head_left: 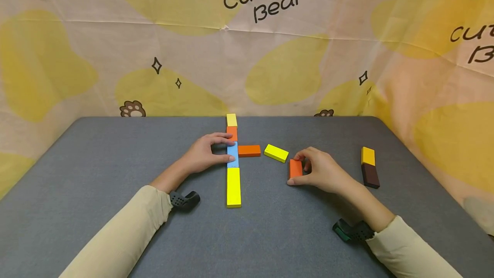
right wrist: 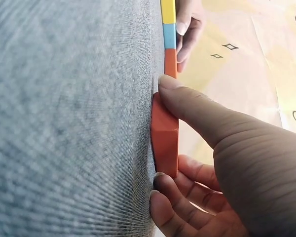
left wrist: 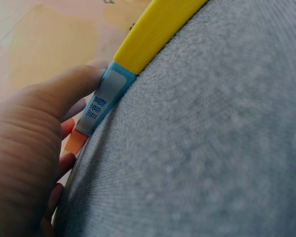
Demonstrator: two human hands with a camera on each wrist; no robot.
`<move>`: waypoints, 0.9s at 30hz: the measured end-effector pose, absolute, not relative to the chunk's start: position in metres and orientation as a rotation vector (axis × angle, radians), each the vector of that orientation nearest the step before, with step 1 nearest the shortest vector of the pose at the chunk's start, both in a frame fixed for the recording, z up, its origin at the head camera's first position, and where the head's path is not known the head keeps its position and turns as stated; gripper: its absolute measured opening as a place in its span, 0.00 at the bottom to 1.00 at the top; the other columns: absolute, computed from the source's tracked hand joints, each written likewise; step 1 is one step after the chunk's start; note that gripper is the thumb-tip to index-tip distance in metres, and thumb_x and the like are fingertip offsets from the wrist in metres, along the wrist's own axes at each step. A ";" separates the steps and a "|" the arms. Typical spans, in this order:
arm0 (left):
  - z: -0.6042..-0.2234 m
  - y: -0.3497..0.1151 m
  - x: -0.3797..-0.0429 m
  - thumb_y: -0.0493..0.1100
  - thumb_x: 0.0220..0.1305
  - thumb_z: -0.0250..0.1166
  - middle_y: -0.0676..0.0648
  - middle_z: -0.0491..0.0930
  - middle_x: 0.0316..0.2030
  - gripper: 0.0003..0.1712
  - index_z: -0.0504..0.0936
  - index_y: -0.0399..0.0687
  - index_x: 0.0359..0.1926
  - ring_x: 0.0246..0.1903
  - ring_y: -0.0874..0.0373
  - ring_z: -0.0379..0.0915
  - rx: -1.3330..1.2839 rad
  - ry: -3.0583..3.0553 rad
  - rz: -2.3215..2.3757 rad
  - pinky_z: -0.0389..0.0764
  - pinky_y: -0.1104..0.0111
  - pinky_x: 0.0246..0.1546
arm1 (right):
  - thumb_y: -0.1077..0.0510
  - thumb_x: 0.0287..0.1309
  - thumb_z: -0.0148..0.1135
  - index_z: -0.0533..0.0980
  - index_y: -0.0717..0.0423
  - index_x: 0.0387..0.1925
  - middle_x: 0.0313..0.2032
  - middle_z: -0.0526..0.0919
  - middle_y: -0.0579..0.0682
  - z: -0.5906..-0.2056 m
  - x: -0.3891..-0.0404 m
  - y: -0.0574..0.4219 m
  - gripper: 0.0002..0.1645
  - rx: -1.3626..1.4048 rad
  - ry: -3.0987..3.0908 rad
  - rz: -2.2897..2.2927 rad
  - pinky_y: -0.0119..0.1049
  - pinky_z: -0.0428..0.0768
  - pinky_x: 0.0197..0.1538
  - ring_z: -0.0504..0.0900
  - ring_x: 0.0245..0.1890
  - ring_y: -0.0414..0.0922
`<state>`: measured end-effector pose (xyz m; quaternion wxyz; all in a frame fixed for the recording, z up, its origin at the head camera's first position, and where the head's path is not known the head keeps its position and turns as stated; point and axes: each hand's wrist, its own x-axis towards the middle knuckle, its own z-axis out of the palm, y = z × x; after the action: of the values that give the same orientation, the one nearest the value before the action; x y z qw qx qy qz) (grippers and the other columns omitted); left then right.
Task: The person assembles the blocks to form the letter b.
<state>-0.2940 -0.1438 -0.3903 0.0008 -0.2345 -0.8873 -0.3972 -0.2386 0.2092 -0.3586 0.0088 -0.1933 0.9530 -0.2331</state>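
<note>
A column of blocks runs away from me: a long yellow block (head_left: 233, 188), a blue block (head_left: 233, 162), an orange block (head_left: 232, 134) and a pale yellow block (head_left: 231, 120) at the far end. My left hand (head_left: 200, 154) lies at its left side, thumb and fingertips touching the blue block, one finger over the orange one. In the left wrist view the blue block bears a printed label (left wrist: 99, 101). Farther right, my right hand (head_left: 323, 170) pinches another orange block (head_left: 296, 169) by its near and far ends, low over the table.
Another orange block (head_left: 249, 151) extends rightward from the blue one. Beside it a bright yellow block (head_left: 275, 153) lies at a slant. On the right, a deep yellow block (head_left: 368, 156) meets a dark brown block (head_left: 371, 176). A printed cloth (head_left: 208, 63) hangs behind the grey table (head_left: 115, 153).
</note>
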 end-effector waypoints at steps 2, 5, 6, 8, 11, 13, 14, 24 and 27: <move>-0.390 -0.143 -0.294 0.52 0.59 0.75 0.50 0.74 0.69 0.25 0.85 0.53 0.57 0.73 0.48 0.63 -0.739 -2.785 -1.248 0.61 0.46 0.74 | 0.38 0.42 0.81 0.79 0.57 0.52 0.41 0.80 0.51 -0.359 -0.238 0.210 0.40 -0.606 2.976 -0.731 0.35 0.74 0.38 0.75 0.37 0.44; -0.391 -0.143 -0.294 0.52 0.59 0.75 0.50 0.74 0.69 0.25 0.85 0.53 0.57 0.73 0.48 0.63 -0.745 -2.784 -1.248 0.61 0.46 0.74 | 0.38 0.42 0.82 0.79 0.56 0.52 0.42 0.80 0.51 -0.359 -0.237 0.211 0.40 -0.603 2.975 -0.730 0.35 0.74 0.38 0.75 0.37 0.44; -0.391 -0.142 -0.294 0.52 0.59 0.75 0.50 0.74 0.69 0.25 0.85 0.53 0.57 0.73 0.48 0.63 -0.747 -2.782 -1.247 0.61 0.46 0.74 | 0.38 0.41 0.82 0.79 0.56 0.52 0.43 0.80 0.51 -0.359 -0.237 0.211 0.40 -0.600 2.975 -0.728 0.35 0.74 0.38 0.75 0.37 0.44; -0.391 -0.142 -0.294 0.52 0.59 0.75 0.50 0.74 0.69 0.25 0.85 0.53 0.57 0.73 0.48 0.63 -0.753 -2.780 -1.249 0.61 0.47 0.74 | 0.37 0.41 0.82 0.79 0.56 0.52 0.43 0.80 0.51 -0.359 -0.236 0.211 0.41 -0.593 2.978 -0.720 0.35 0.75 0.39 0.76 0.38 0.44; -0.391 -0.141 -0.294 0.52 0.59 0.75 0.50 0.74 0.69 0.25 0.85 0.53 0.57 0.73 0.48 0.63 -0.758 -2.780 -1.253 0.61 0.47 0.74 | 0.36 0.41 0.82 0.80 0.56 0.52 0.43 0.80 0.51 -0.358 -0.236 0.212 0.41 -0.584 2.978 -0.702 0.35 0.75 0.39 0.75 0.38 0.44; -0.390 -0.140 -0.294 0.52 0.59 0.75 0.50 0.74 0.69 0.26 0.85 0.53 0.57 0.73 0.48 0.63 -0.760 -2.782 -1.258 0.61 0.47 0.75 | 0.36 0.41 0.81 0.80 0.56 0.52 0.43 0.80 0.51 -0.357 -0.235 0.213 0.42 -0.590 2.971 -0.685 0.36 0.75 0.40 0.76 0.38 0.44; -0.390 -0.140 -0.294 0.52 0.59 0.75 0.50 0.74 0.69 0.26 0.85 0.53 0.57 0.73 0.48 0.63 -0.758 -2.783 -1.257 0.61 0.47 0.74 | 0.35 0.41 0.81 0.80 0.55 0.53 0.43 0.80 0.51 -0.356 -0.235 0.213 0.42 -0.597 2.965 -0.675 0.36 0.76 0.40 0.76 0.39 0.45; -0.389 -0.142 -0.294 0.53 0.59 0.75 0.50 0.73 0.69 0.26 0.85 0.53 0.58 0.73 0.48 0.62 -0.743 -2.790 -1.253 0.61 0.46 0.75 | 0.35 0.45 0.78 0.76 0.58 0.61 0.54 0.83 0.54 -0.333 -0.233 0.230 0.47 -0.703 2.868 -0.642 0.41 0.82 0.47 0.82 0.46 0.45; -0.390 -0.143 -0.294 0.53 0.59 0.75 0.50 0.73 0.69 0.27 0.85 0.53 0.58 0.73 0.48 0.62 -0.743 -2.789 -1.259 0.61 0.46 0.75 | 0.39 0.48 0.79 0.77 0.58 0.61 0.56 0.83 0.54 -0.322 -0.233 0.241 0.44 -0.743 2.861 -0.622 0.42 0.83 0.47 0.83 0.48 0.47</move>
<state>-0.2938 -0.1435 -0.3896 -0.0036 -0.2359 -0.8856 -0.4000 -0.2334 0.2407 -0.3221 0.0603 -0.2454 0.9455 -0.2054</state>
